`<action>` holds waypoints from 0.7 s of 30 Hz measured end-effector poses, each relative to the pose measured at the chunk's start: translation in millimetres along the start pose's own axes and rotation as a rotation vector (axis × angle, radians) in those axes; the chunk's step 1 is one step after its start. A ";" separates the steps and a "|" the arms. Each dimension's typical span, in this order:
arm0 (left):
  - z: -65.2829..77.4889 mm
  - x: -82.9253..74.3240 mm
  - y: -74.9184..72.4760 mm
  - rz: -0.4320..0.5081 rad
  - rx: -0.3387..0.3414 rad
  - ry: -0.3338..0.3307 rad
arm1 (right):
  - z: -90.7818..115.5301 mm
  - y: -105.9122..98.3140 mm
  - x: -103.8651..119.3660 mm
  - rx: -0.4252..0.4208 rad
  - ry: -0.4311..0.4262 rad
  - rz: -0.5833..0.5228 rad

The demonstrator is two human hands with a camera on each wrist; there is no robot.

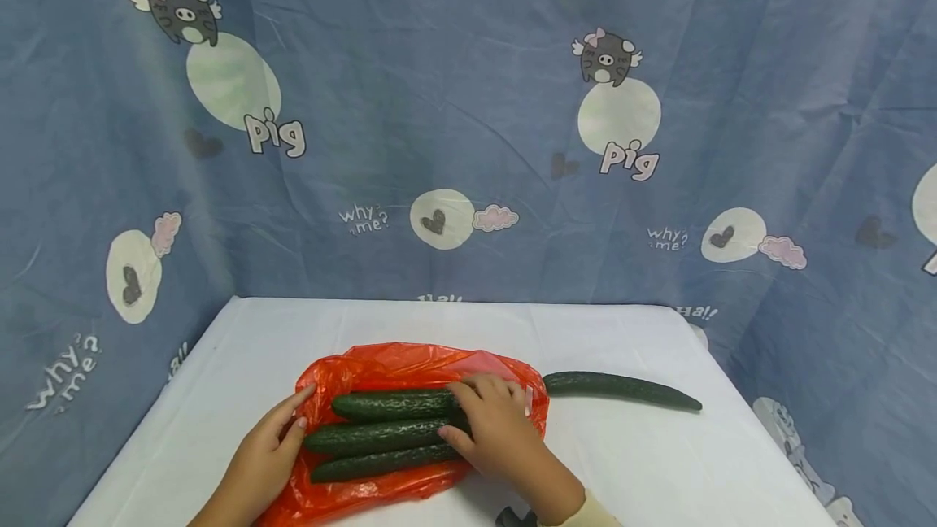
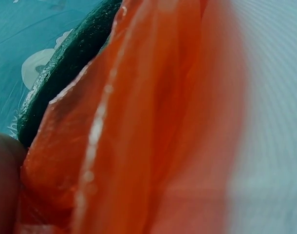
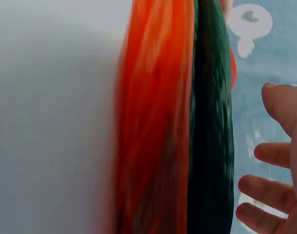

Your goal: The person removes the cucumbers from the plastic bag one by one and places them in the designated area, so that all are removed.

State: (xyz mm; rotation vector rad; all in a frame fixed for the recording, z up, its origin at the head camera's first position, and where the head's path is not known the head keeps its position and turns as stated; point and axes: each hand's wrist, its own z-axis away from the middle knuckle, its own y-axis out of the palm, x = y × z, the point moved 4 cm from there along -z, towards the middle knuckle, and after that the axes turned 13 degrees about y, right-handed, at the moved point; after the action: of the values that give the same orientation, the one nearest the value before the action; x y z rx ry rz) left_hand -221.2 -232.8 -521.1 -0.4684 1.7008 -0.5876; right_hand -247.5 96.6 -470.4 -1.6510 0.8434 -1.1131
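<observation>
Your left hand [image 1: 265, 452] is at the left edge of the red plastic bag [image 1: 410, 360], lower left of centre in the frame, its thumb and forefinger apart and touching the bag near the ends of the cucumbers. Your right hand [image 1: 499, 428] is over the right ends of the three cucumbers [image 1: 373, 435], at lower centre, with its fingers spread; the right wrist view shows thumb and fingers apart, clamped on nothing. Your two hands are well apart from each other. Those cucumbers lie side by side, roughly level across the frame, on the red plastic, whose crumpled rim rises round them. A fourth cucumber [image 1: 622, 389] lies right of the bag, its left end just beside it, on the white surface [image 1: 651, 462]. Behind hangs a blue cloth [image 1: 454, 104] printed with pigs and lettering. A cream sleeve [image 1: 589, 512] shows at the bottom edge, below your right hand.
</observation>
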 end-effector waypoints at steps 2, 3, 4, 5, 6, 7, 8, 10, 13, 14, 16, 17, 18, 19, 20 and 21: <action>-0.7 0.4 -0.4 -0.007 -0.001 0.004 | -0.7 2.6 9.8 -0.007 -0.016 0.021; -0.7 1.0 -0.9 -0.006 0.001 0.002 | -1.2 3.8 14.6 -0.004 -0.022 0.031; -0.3 1.2 -1.4 -0.005 0.003 0.002 | -1.7 5.5 19.3 0.000 -0.028 0.040; 0.3 1.2 -2.0 -0.004 0.006 -0.002 | -2.0 7.3 23.8 0.005 -0.033 0.045; 0.9 1.5 -2.4 -0.001 0.010 -0.008 | -2.2 8.6 28.1 0.011 -0.040 0.050; 1.3 1.9 -2.6 0.002 0.013 -0.016 | -2.4 10.3 31.5 0.014 -0.048 0.056; 1.2 2.5 -2.5 0.009 0.019 -0.025 | -2.7 11.9 34.3 0.020 -0.054 0.060; 0.5 2.1 -1.5 0.018 0.025 -0.031 | -2.9 14.4 38.2 0.022 -0.066 0.070; -1.5 2.4 0.4 0.025 0.023 -0.034 | -3.1 16.2 41.4 0.024 -0.077 0.079; -1.4 2.4 0.8 0.026 0.020 -0.033 | -3.3 16.8 42.8 0.026 -0.077 0.081; -0.8 1.8 1.1 0.025 0.013 -0.028 | -3.3 17.6 45.6 0.027 -0.075 0.082; -0.7 1.7 1.0 0.022 0.009 -0.027 | -3.1 18.1 47.2 0.028 -0.073 0.083; -0.4 1.4 0.9 0.016 0.005 -0.025 | -3.0 18.8 48.8 0.029 -0.073 0.084; -0.3 1.3 0.8 0.012 0.003 -0.024 | -2.7 19.7 50.2 0.031 -0.072 0.085; -0.1 1.2 0.8 0.013 0.003 -0.026 | -2.2 20.6 51.6 0.034 -0.072 0.089; -0.1 0.9 0.8 0.009 0.004 -0.025 | -1.6 21.6 52.8 0.035 -0.072 0.093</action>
State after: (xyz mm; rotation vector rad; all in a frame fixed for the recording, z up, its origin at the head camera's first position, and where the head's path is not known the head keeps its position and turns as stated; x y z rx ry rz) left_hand -221.4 -232.8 -522.3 -0.4632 1.6767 -0.5769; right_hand -231.3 42.1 -475.4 -1.5976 0.8410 -0.9932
